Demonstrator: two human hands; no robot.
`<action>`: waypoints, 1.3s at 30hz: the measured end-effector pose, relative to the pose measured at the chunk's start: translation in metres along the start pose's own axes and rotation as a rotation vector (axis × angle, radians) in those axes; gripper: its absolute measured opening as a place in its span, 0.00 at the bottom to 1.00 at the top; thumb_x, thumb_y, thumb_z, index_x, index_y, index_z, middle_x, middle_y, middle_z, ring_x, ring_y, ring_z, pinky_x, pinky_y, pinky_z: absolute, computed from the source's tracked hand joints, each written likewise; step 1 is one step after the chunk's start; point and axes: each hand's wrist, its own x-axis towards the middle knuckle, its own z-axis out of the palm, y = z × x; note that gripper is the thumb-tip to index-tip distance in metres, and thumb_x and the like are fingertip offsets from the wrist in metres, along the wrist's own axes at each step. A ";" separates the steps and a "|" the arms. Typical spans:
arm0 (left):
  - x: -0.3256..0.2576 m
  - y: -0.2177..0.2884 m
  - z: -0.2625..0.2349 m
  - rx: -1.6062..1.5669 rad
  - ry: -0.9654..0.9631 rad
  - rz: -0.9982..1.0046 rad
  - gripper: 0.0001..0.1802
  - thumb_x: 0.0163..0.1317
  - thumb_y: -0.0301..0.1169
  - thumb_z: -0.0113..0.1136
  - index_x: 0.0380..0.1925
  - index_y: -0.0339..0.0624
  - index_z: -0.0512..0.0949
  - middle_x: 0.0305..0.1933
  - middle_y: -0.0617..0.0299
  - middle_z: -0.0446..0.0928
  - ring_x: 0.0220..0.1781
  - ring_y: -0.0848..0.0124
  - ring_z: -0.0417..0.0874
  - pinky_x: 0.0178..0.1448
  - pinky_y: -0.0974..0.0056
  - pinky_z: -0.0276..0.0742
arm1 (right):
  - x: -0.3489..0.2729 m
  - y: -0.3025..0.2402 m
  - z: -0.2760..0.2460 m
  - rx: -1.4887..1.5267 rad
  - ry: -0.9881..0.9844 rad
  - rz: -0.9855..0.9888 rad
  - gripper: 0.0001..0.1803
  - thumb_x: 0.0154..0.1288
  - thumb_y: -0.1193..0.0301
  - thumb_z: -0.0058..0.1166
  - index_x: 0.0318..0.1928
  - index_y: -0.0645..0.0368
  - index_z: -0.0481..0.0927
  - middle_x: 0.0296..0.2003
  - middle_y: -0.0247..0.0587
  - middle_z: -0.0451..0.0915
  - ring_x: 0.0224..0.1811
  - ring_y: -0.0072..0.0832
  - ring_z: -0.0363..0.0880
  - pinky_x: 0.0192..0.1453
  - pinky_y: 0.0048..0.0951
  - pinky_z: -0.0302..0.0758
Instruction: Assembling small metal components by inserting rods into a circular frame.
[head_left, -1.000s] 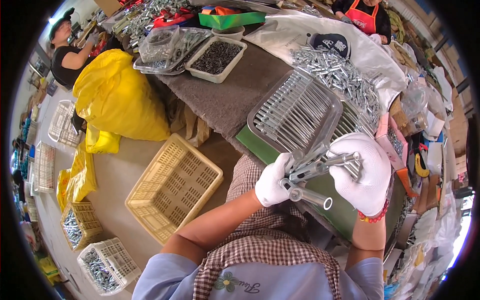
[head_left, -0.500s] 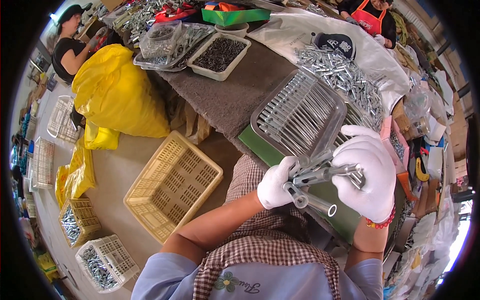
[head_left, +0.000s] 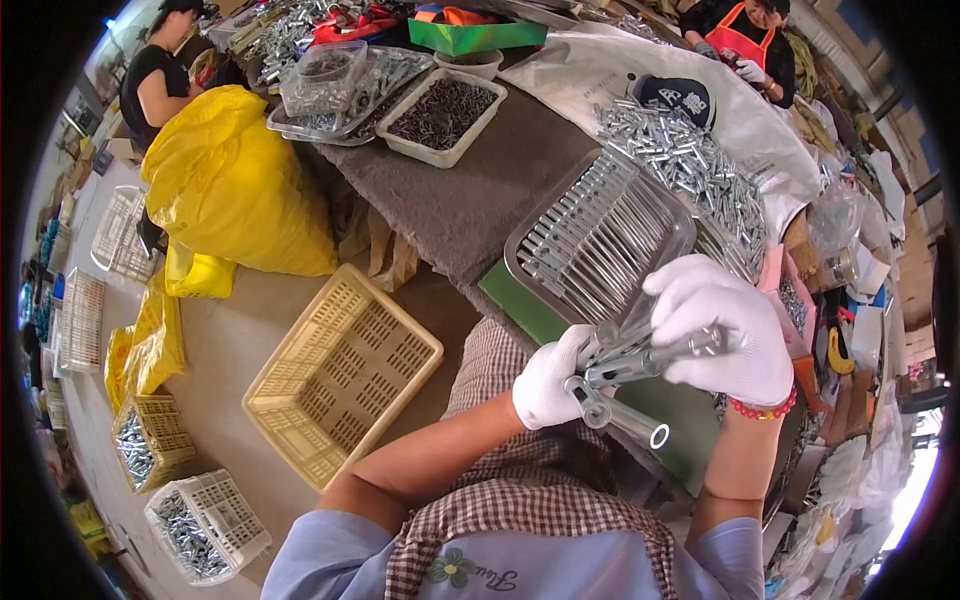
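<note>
My left hand (head_left: 552, 380), in a white glove, is closed around a bundle of silvery slotted metal tubes (head_left: 625, 372). One wide tube slants toward me with its round open end showing. Above the other end of the bundle, my gloved right hand (head_left: 728, 335) curls its fingers over several metal rods (head_left: 708, 342); part of these is hidden by the fingers and slightly blurred. Just beyond both hands lies a steel tray (head_left: 520, 262) filled with rows of slim metal rods with tube-like ends.
Loose metal tubes (head_left: 690, 150) are heaped on a white sack behind the tray. A pink box (head_left: 785, 285) stands to the right. At left are a beige crate (head_left: 345, 375), a yellow bag (head_left: 235, 185) and a container of dark screws (head_left: 443, 110). Two people work across the table.
My right hand has shifted slightly left, and its fingers have moved over the rods. My left hand keeps hold of the tubes, whose bundle has turned a little.
</note>
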 end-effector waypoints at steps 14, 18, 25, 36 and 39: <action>0.001 0.017 -0.002 0.043 -0.003 -0.115 0.32 0.49 0.23 0.71 0.52 0.39 0.65 0.45 0.61 0.75 0.44 0.74 0.80 0.48 0.68 0.77 | -0.006 -0.010 0.020 -0.124 0.251 0.236 0.17 0.41 0.77 0.64 0.38 0.59 0.83 0.42 0.45 0.83 0.50 0.38 0.80 0.55 0.35 0.75; 0.002 0.016 -0.001 0.040 -0.028 -0.154 0.31 0.50 0.24 0.71 0.52 0.38 0.65 0.45 0.61 0.76 0.44 0.74 0.79 0.48 0.68 0.77 | -0.008 -0.014 0.012 -0.183 0.223 0.293 0.17 0.40 0.77 0.65 0.37 0.58 0.83 0.40 0.42 0.83 0.51 0.39 0.79 0.56 0.37 0.74; 0.007 0.024 0.001 0.116 0.033 -0.067 0.33 0.49 0.30 0.72 0.52 0.39 0.64 0.38 0.58 0.78 0.38 0.66 0.81 0.43 0.64 0.78 | -0.013 -0.009 0.004 -0.315 0.072 0.178 0.20 0.38 0.75 0.66 0.39 0.57 0.83 0.46 0.41 0.80 0.57 0.41 0.75 0.60 0.40 0.71; 0.005 0.016 0.000 0.122 0.062 0.033 0.34 0.48 0.30 0.71 0.53 0.39 0.63 0.33 0.53 0.79 0.33 0.56 0.84 0.37 0.60 0.79 | -0.005 -0.006 -0.004 -0.034 0.227 0.216 0.21 0.45 0.72 0.61 0.44 0.63 0.82 0.49 0.45 0.79 0.57 0.38 0.75 0.63 0.36 0.68; 0.003 0.008 0.003 0.145 0.078 0.039 0.34 0.48 0.30 0.71 0.53 0.39 0.63 0.33 0.53 0.80 0.34 0.55 0.84 0.37 0.60 0.78 | -0.001 -0.010 0.006 -0.213 0.107 0.181 0.23 0.39 0.74 0.66 0.43 0.59 0.83 0.45 0.44 0.82 0.56 0.42 0.76 0.62 0.38 0.70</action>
